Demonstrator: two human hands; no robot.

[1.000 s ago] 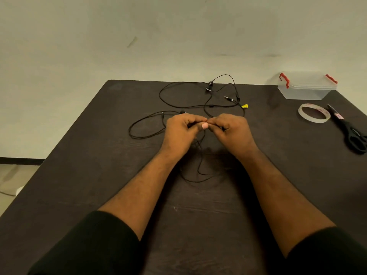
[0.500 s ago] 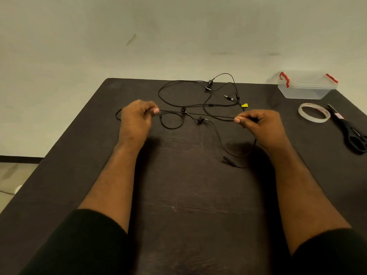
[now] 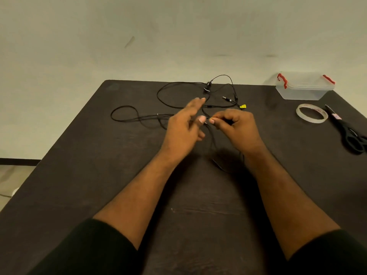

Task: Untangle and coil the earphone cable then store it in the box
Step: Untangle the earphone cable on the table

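Observation:
A black earphone cable (image 3: 162, 96) lies in loose loops over the far half of the dark table (image 3: 79, 175), with a small yellow tag (image 3: 243, 106) on it and a jack plug beside the tag. My right hand (image 3: 236, 128) pinches a strand of the cable between thumb and forefinger at the table's middle; more cable hangs below it. My left hand (image 3: 184, 124) hovers just left of it, fingers spread and straight, holding nothing. The clear plastic box (image 3: 303, 90) with red latches stands shut at the far right corner.
A roll of clear tape (image 3: 311, 116) lies right of the hands, and black scissors (image 3: 347, 132) lie beyond it near the right edge. The table's left edge drops to the floor. A pale wall stands behind the table.
My left hand has let go of the cable and swung right, towards my right hand, opening its fingers. The stretched strand has gone slack; a loop now lies at the left.

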